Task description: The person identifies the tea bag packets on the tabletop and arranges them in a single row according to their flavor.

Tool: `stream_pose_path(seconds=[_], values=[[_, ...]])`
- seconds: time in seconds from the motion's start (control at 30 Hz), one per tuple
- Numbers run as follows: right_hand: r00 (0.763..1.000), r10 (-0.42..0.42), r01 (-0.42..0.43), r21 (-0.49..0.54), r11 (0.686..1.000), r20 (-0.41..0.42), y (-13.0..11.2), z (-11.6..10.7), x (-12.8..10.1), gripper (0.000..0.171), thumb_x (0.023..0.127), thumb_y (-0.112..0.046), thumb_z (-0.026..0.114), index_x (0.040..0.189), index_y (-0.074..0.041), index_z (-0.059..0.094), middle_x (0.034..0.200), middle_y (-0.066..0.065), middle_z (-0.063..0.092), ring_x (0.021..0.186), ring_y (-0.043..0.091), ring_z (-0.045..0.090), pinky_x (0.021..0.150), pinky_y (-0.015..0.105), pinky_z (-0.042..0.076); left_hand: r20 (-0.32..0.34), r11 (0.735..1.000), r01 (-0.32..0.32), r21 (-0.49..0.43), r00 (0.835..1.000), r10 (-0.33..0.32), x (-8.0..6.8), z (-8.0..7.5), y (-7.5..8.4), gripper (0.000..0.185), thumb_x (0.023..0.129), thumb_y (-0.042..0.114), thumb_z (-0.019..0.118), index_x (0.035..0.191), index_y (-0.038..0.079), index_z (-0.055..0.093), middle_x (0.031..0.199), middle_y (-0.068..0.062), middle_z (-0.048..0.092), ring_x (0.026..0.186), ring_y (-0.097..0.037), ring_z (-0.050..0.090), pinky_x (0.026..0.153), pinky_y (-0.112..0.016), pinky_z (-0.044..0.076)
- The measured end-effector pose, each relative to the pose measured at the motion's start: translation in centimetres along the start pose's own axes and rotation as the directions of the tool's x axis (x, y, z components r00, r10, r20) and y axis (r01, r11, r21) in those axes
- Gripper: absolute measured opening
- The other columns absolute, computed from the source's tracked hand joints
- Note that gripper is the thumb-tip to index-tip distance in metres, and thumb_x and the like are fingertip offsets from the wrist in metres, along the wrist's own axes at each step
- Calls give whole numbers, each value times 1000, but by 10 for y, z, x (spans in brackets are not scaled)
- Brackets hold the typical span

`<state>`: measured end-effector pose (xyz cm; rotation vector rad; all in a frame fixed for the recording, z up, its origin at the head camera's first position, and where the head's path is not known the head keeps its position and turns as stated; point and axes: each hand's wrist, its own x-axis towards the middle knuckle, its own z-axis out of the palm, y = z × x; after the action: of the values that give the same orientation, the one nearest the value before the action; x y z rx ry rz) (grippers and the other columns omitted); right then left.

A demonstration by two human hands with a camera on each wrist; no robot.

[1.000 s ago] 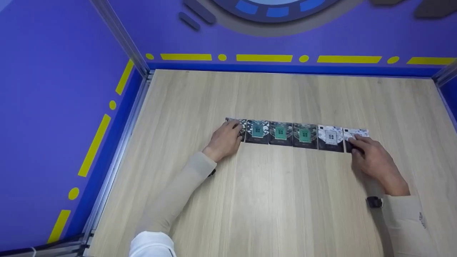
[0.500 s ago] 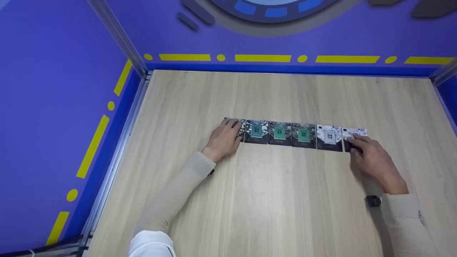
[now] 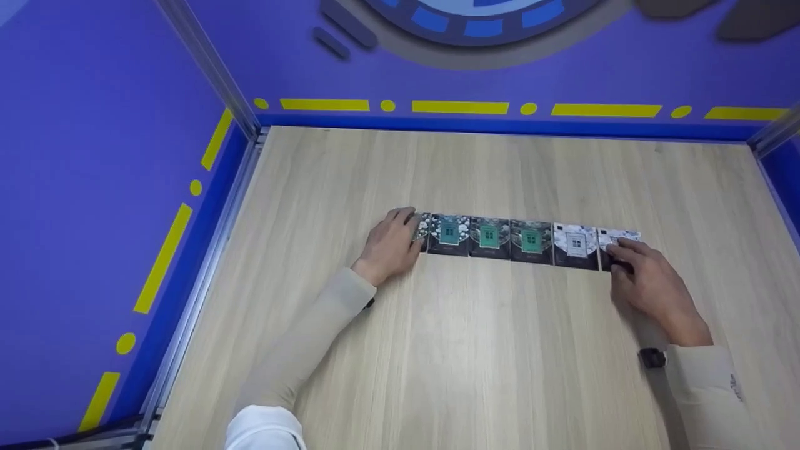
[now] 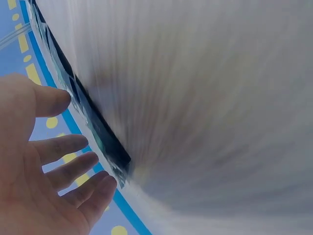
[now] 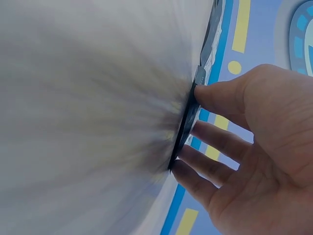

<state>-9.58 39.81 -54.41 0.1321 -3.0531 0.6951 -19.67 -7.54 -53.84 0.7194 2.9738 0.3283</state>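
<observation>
While pressing flat on both ends of the row of cards [image 3: 512,240] mid-table, left hand [image 3: 392,244] and right hand [image 3: 650,284] with straight, relaxed fingers gripping nothing: best to push inward evenly, keeping edges flush. Plenty of bare wooden table [image 3: 475,350] nearer; blue walls [image 3: 112,156] well apart.

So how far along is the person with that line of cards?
Mostly laid out, it seems. Six cards lie edge to edge in a straight row on the wooden table. In hand: the left hand rests on the leftmost card and the right hand touches the rightmost card. What may remain is squaring the ends; no loose cards show.
</observation>
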Motion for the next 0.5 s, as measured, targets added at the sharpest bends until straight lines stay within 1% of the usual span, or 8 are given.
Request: stream_pose_path(seconds=[0.17,0.3,0.4,0.5], values=[[999,4,-5,-8,1000,-42,0,-2,0,41,102,-3,64,141,8,62,151,35,51,138,61,48,108,78,41,-22,1000,3,-18,1000,-4,5,-5,-2,54,110,33,58,154,3,54,162,-17,50,152,-34,46,121,-49,46],[998,-8,7,-27,1000,-62,-1,-4,2,38,101,-2,65,138,8,65,148,35,53,136,60,49,107,78,42,-39,1000,4,-25,999,-5,6,-10,-5,52,109,32,59,154,4,55,160,-16,51,151,-34,46,120,-50,47],[998,-8,6,-34,999,-58,-3,-7,5,38,101,-3,66,138,8,65,148,35,53,136,60,50,106,78,43,-43,1000,10,-22,999,-11,8,-15,-9,53,109,32,59,154,5,55,161,-16,51,151,-34,46,121,-51,46],[998,-16,13,-34,999,-63,-5,-12,9,38,102,-4,65,138,8,65,149,35,53,135,60,51,104,78,44,-46,1000,17,-16,999,-18,10,-23,-14,54,109,33,58,155,6,54,163,-16,50,153,-37,43,123,-54,43]])
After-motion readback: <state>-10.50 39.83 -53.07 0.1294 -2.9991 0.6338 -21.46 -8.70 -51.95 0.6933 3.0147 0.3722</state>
